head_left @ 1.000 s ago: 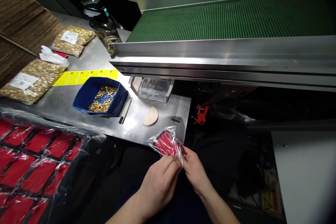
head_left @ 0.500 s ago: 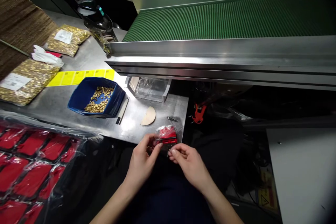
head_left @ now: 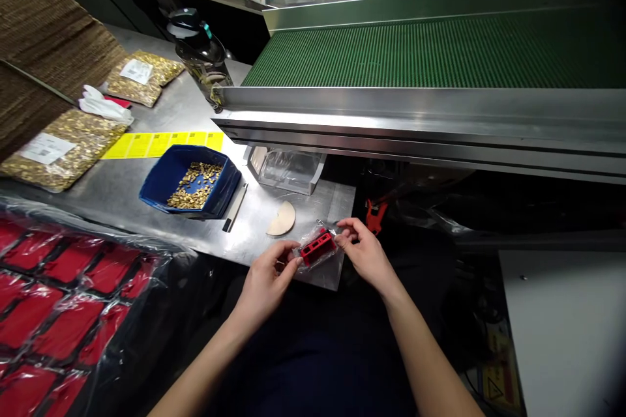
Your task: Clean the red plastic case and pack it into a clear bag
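Red-and-black part [head_left: 317, 248], ribbed green belt [head_left: 401, 55]

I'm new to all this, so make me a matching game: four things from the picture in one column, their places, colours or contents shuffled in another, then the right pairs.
Column one
1. Red piece
2. Blue bin
3. Belt
4. Bottle

Column two
A. Green and ridged
B. Near the left end of the belt
C. Between the left hand and the right hand
D. Has gold bits inside

Right pairs: 1-C, 2-D, 3-A, 4-B
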The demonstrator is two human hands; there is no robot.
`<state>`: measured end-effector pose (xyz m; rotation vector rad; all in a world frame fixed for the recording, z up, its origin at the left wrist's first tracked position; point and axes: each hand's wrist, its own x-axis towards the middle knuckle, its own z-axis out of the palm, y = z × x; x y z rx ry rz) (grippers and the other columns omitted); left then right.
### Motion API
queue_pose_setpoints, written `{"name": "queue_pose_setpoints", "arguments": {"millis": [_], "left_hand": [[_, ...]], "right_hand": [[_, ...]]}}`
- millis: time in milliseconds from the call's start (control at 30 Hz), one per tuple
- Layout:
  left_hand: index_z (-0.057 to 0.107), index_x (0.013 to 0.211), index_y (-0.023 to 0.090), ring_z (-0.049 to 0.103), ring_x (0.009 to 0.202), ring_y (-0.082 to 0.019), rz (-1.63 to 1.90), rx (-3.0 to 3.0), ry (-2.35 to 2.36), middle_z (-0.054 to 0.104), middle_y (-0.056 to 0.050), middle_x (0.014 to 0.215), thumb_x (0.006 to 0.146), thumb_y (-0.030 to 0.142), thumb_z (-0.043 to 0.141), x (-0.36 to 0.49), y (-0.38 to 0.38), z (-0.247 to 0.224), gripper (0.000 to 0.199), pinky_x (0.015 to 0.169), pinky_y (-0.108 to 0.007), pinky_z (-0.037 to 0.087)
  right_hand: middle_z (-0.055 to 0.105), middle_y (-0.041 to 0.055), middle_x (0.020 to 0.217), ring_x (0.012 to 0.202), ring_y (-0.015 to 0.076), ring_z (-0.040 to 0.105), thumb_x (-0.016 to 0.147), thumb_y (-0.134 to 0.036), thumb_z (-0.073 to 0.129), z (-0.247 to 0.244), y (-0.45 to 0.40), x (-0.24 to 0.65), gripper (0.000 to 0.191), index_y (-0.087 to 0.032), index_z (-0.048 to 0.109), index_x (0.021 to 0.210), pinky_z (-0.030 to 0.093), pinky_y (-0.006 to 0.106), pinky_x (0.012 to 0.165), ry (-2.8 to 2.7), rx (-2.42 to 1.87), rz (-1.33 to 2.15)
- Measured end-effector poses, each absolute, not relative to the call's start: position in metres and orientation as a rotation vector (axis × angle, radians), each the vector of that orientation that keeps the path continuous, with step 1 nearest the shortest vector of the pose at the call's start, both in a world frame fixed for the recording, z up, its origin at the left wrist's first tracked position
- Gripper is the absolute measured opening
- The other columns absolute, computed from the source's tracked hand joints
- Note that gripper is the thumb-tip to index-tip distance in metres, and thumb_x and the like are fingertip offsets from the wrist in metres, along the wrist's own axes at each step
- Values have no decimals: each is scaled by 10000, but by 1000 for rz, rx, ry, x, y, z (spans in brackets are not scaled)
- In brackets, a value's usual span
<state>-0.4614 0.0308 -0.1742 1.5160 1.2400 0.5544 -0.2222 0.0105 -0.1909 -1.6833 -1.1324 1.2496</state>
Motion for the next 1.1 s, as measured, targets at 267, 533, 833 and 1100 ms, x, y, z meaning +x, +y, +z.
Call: {"name": "queue_pose_setpoints", "arguments": {"millis": [267, 533, 833, 1100], "left_hand": [[515, 1275, 246, 555, 665, -136, 556, 1357, 1258, 577, 54, 795, 928, 326, 648, -458, 25, -173, 381, 611, -235, 441], [706, 1021, 232, 601, 668, -152, 720, 1570, 1503, 688, 18, 801, 969, 334, 597, -478, 22, -140, 159, 622, -256, 435], [755, 1062, 252, 726, 918, -237, 511, 1783, 1230, 785, -35, 1012, 987, 350, 565, -503, 40, -126, 227, 820, -313, 555], [638, 1105, 213, 633, 919, -231, 532, 2144, 1287, 630, -66, 1016, 1016, 258, 551, -492, 9, -148, 133, 805, -338, 517]], "right_hand": [[738, 22, 853, 794, 186, 661, 854, -316, 702, -185, 33, -216, 238, -201, 789, 1044, 533, 314, 776, -1285, -1583, 1369], [739, 58, 879, 767, 206, 649, 929, -416, 646, -132, 0, -232, 245, -209, 777, 954, 495, 311, 694, -1229, -1773, 1021], [741, 47, 777, 734, 229, 705, 929, -495, 651, -121, -9, -240, 294, -217, 738, 888, 545, 322, 676, -1176, -1806, 1141], [761, 78, 883, 828, 240, 749, 896, -522, 712, -140, -41, -262, 331, -193, 699, 931, 615, 349, 793, -812, -1609, 1417]]}}
